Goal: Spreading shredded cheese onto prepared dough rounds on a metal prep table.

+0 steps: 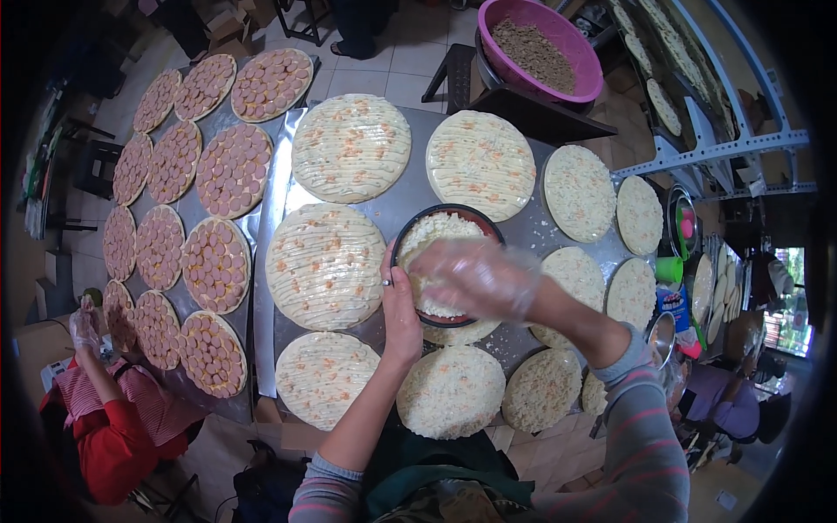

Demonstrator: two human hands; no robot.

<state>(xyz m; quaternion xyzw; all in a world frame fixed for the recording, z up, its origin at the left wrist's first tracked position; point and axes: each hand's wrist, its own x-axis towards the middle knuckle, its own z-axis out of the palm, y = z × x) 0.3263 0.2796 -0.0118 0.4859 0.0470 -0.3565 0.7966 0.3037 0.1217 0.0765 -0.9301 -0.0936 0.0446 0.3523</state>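
L hand (pixel 400 307), bare, grips the near-left rim of the bowl (pixel 410 235), fingers closed on it. Bowl is black w/ red inside, full of shredded cheese (pixel 433 228), held over a pizza (pixel 466 333) mid-table. R hand (pixel 475 279), in a clear plastic glove, sits in the bowl on the cheese, fingers loosely curled; can't tell if it holds any. Sausage pizzas (pixel 216 264) well left of bowl. Pink basin (pixel 580 48) beyond bowl, to the right.

small food-production kitchen: dozens of pizza bases (pixel 351 146) laid out on metal surface (pixel 523 231), racks of more bases (pixel 671 52), big pink tub of topping (pixel 545 44).
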